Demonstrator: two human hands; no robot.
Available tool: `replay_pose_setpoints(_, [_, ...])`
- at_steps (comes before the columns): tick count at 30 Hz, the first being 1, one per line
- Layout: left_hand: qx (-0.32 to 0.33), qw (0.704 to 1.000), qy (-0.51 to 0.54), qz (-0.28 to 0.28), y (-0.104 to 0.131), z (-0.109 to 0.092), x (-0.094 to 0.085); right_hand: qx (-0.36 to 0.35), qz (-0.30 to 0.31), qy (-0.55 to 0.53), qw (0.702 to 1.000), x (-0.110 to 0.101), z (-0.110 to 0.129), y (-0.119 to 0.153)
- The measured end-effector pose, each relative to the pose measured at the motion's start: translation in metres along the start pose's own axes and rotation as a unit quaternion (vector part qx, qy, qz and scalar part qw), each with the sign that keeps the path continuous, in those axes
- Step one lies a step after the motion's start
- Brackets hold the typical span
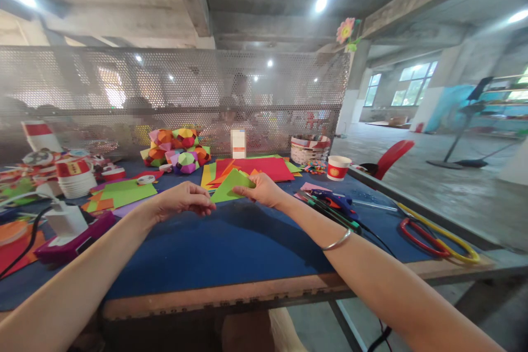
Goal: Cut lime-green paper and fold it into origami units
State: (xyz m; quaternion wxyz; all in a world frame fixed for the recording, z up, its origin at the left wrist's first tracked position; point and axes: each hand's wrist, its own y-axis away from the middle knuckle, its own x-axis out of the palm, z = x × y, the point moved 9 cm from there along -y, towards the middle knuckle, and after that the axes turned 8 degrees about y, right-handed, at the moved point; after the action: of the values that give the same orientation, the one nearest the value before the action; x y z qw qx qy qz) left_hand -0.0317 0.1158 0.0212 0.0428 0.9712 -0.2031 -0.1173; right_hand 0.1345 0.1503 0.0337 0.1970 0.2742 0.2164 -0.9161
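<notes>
A folded piece of light green paper (pixel 233 186) is held up above the blue tabletop between my two hands. My right hand (pixel 260 190) pinches its right side between thumb and fingers. At the paper's lower left corner are the curled fingers of my left hand (pixel 187 198), closed on that corner. Behind the paper lies a stack of coloured sheets, with red paper (pixel 272 169) on top and yellow, orange and green edges showing.
Folded paper balls (pixel 177 148), a woven basket (pixel 309 149) and a paper cup (pixel 339 168) stand at the back. Scissors (pixel 429 239) and a blue glue gun (pixel 334 201) lie right. A purple power strip (pixel 76 239) and stacked cups (pixel 75 179) are left.
</notes>
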Motion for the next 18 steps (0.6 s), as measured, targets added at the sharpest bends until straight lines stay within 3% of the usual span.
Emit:
replay_pose_setpoints(5, [-0.004,1.0,-0.024,-0.003,0.001,-0.003,-0.002,-0.005,0.002,0.004,1.0,-0.002,-0.003,-0.002])
replay_pose_setpoints(12, [0.007,0.997,0.007,-0.078,0.004,-0.004,-0.029,-0.004,-0.057,-0.013,0.998,-0.026,-0.013,-0.005])
replay_pose_setpoints(15, [0.016,0.993,0.062,-0.104,0.002,-0.003,-0.025,-0.007,-0.018,-0.018,1.0,-0.012,-0.007,-0.002])
replay_pose_setpoints(18, [0.036,0.991,0.103,-0.07,-0.001,-0.004,-0.006,-0.009,0.037,-0.037,0.999,0.009,0.002,0.004])
